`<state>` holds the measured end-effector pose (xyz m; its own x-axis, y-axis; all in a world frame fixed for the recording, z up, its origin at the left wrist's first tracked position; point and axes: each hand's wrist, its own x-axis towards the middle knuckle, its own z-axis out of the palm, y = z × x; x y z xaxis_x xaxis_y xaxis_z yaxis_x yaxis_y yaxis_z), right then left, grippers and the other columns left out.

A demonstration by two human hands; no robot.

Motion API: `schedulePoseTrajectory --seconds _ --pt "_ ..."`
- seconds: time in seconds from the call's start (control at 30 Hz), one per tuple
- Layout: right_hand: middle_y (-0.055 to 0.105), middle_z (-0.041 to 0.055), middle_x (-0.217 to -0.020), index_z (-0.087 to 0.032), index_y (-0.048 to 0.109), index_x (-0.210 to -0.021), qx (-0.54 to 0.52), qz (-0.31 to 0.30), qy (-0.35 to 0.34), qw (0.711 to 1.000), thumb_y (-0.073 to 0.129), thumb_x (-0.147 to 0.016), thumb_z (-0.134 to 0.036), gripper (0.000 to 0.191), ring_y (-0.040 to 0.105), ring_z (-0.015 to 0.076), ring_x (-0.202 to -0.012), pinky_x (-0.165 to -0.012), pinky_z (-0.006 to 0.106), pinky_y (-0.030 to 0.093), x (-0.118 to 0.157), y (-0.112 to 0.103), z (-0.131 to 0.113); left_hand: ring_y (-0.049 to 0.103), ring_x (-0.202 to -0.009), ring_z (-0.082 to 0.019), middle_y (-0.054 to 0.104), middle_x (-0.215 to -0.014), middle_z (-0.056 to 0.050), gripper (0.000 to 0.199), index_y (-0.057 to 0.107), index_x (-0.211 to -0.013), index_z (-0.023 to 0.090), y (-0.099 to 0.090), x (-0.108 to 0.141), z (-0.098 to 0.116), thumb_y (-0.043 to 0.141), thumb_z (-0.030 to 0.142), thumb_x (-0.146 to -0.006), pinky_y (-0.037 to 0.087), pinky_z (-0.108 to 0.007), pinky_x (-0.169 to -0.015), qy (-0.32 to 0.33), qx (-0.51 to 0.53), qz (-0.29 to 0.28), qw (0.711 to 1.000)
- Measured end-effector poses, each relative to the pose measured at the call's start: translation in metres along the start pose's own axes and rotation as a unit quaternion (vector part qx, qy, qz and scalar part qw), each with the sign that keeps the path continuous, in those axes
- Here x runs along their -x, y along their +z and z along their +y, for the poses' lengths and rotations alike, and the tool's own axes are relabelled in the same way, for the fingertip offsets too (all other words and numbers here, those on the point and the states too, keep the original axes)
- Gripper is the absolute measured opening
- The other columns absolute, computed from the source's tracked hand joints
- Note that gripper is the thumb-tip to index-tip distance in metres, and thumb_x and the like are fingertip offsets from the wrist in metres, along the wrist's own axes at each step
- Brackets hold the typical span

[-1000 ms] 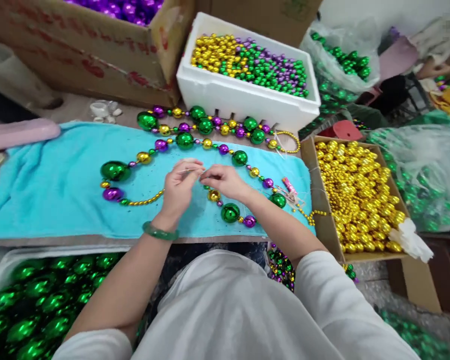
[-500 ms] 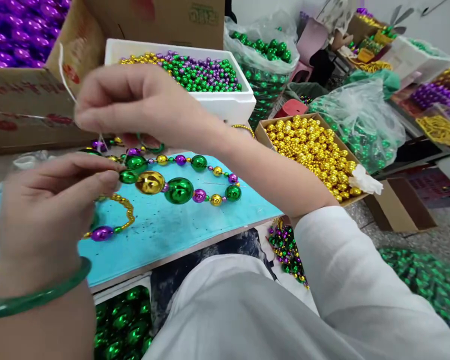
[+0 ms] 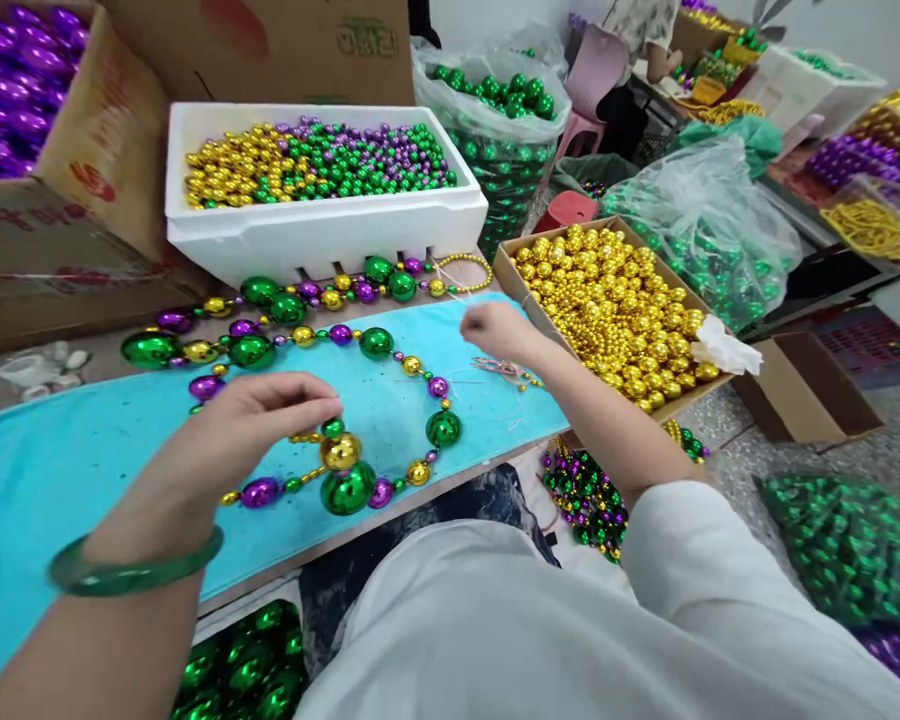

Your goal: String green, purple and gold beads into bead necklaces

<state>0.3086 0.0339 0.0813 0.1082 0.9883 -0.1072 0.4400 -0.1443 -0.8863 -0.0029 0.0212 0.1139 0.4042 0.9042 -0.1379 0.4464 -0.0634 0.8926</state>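
The bead string (image 3: 347, 487) is spread on the blue cloth (image 3: 105, 450), one end pinched by the left hand (image 3: 232, 435). The right hand (image 3: 501, 333) has been moved away to the right; whether thread is pinched there cannot be told. The string seems kept by one hand.
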Motion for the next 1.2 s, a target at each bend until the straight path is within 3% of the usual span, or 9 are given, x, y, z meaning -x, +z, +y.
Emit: schedulePoseTrajectory --seconds 0.07,0.13,0.23,0.33,0.47,0.6,0.73,0.9,1.2 --pt "0.068 0.0108 -0.089 -0.016 0.064 -0.073 0.264 -0.026 0.005 0.964 0.068 -0.076 -0.006 0.011 0.062 0.0241 -0.096 -0.078 0.032 0.05 0.018 0.006 0.05 0.056 -0.053 -0.015 0.064 -0.059 -0.003 0.021 0.073 -0.063 0.023 0.011 -0.008 -0.009 0.078 0.043 -0.066 0.044 -0.025 -0.046 -0.031 0.056 -0.042 0.997" --pt "0.065 0.0197 -0.111 -0.013 0.066 -0.094 0.427 -0.024 0.003 0.904 0.054 -0.086 -0.008 0.016 0.059 0.0287 -0.105 -0.082 0.036 0.047 0.033 0.014 0.082 0.054 -0.051 -0.013 0.061 -0.058 -0.003 0.019 0.072 -0.064 0.021 0.016 -0.016 -0.014 0.079 0.039 -0.066 0.044 -0.023 -0.046 -0.043 0.11 -0.048 0.992" --pt "0.062 0.0226 -0.114 -0.009 0.062 -0.109 0.54 -0.02 -0.01 0.841 0.039 -0.093 -0.011 0.028 0.058 0.0302 -0.105 -0.077 0.036 0.044 0.042 0.023 0.102 0.052 -0.048 -0.01 0.062 -0.061 -0.003 0.017 0.071 -0.066 0.019 0.018 -0.024 -0.017 0.08 0.034 -0.067 0.043 -0.021 -0.044 -0.056 0.165 -0.062 0.983" --pt "0.064 0.0221 -0.107 -0.008 0.061 -0.106 0.557 -0.001 -0.031 0.83 0.039 -0.092 -0.015 0.027 0.058 0.0311 -0.101 -0.076 0.038 0.043 0.039 0.02 0.107 0.049 -0.044 -0.008 0.061 -0.06 -0.003 0.015 0.07 -0.066 0.018 0.02 -0.03 -0.015 0.08 0.03 -0.069 0.04 -0.021 -0.04 -0.064 0.202 -0.064 0.975" --pt "0.067 0.0177 -0.094 -0.014 0.06 -0.092 0.401 0.112 -0.069 0.907 0.045 -0.091 -0.027 0.02 0.06 0.028 -0.092 -0.078 0.039 0.044 0.035 0.009 0.113 0.043 -0.041 -0.007 0.058 -0.056 -0.001 0.012 0.069 -0.066 0.019 0.024 -0.035 -0.015 0.077 0.028 -0.072 0.033 -0.02 -0.037 -0.044 0.207 -0.041 0.977" --pt "0.067 0.0079 -0.085 -0.022 0.048 -0.089 0.019 0.22 -0.111 0.969 0.044 -0.094 -0.042 0.021 0.061 0.0193 -0.069 -0.062 0.032 0.046 0.045 0.015 0.097 0.039 -0.042 -0.005 0.063 -0.061 -0.003 0.01 0.07 -0.067 0.018 0.024 -0.04 -0.019 0.074 0.026 -0.073 0.028 -0.019 -0.037 -0.016 0.175 -0.023 0.984" --pt "0.063 -0.0013 -0.07 -0.025 0.047 -0.091 -0.222 0.079 -0.097 0.967 0.054 -0.092 -0.05 0.026 0.053 0.0126 -0.048 -0.047 0.026 0.039 0.065 0.049 0.059 0.044 -0.044 -0.007 0.066 -0.062 -0.003 0.01 0.068 -0.067 0.019 0.023 -0.045 -0.021 0.072 0.024 -0.074 0.03 -0.019 -0.038 -0.014 0.156 -0.016 0.987" --pt "0.063 0.0004 -0.069 -0.023 0.065 -0.092 -0.236 -0.067 -0.085 0.966 0.063 -0.086 -0.046 0.024 0.054 0.0148 -0.06 -0.058 0.028 0.045 0.066 0.094 0.031 0.045 -0.043 -0.007 0.067 -0.065 -0.005 0.011 0.067 -0.07 0.018 0.023 -0.048 -0.025 0.072 0.026 -0.076 0.03 -0.02 -0.037 -0.04 0.163 -0.02 0.986" --pt "0.068 0.004 -0.081 -0.022 0.077 -0.102 -0.21 -0.127 -0.112 0.963 0.063 -0.085 -0.051 0.037 0.061 0.0192 -0.08 -0.077 0.035 0.048 0.041 0.118 0.031 0.05 -0.049 -0.007 0.066 -0.066 -0.003 0.021 0.063 -0.074 0.017 0.025 -0.046 -0.033 0.074 0.035 -0.075 0.033 -0.017 -0.039 -0.079 0.261 -0.073 0.959"
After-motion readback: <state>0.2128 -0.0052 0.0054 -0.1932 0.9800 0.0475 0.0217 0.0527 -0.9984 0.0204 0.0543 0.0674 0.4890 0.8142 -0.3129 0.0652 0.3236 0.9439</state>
